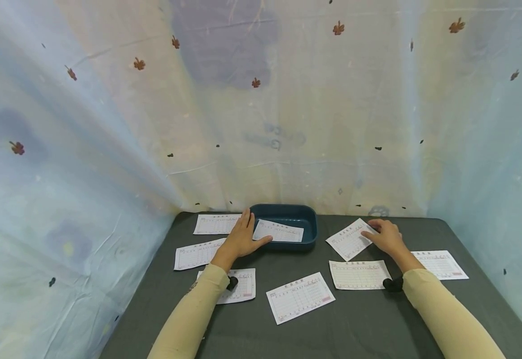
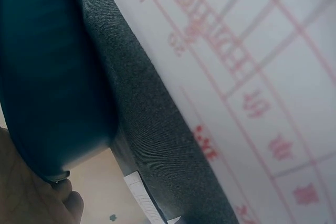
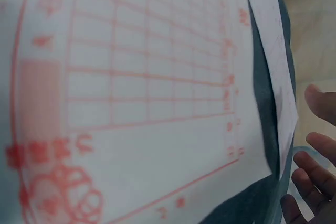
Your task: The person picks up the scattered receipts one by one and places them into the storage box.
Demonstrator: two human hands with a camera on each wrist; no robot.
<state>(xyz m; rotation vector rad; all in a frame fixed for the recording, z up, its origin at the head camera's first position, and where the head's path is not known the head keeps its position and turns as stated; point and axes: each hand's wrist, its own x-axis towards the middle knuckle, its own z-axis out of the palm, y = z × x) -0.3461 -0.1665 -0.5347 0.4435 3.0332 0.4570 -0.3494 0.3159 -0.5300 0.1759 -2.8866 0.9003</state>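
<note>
In the head view my left hand [image 1: 241, 240] rests against the left side of a dark teal tray [image 1: 313, 227]. Its fingers lie along that wall and the thumb stretches across the front rim. A printed white slip [image 1: 279, 232] with a ruled grid lies inside the tray. My right hand [image 1: 386, 237] is over the right corner of another slip [image 1: 348, 241], fingers loosely bent and spread. The right wrist view shows these fingers [image 3: 310, 174] apart from one another beside a slip edge. Below that hand a cream slip [image 1: 358, 275] lies flat.
More printed slips lie on the dark grey table [image 1: 346, 324]: one at front centre [image 1: 300, 297], one at far right [image 1: 440, 265], and several at left, including one beneath the left forearm [image 1: 243, 286]. A patterned curtain [image 1: 287, 124] hangs behind the table and at both sides.
</note>
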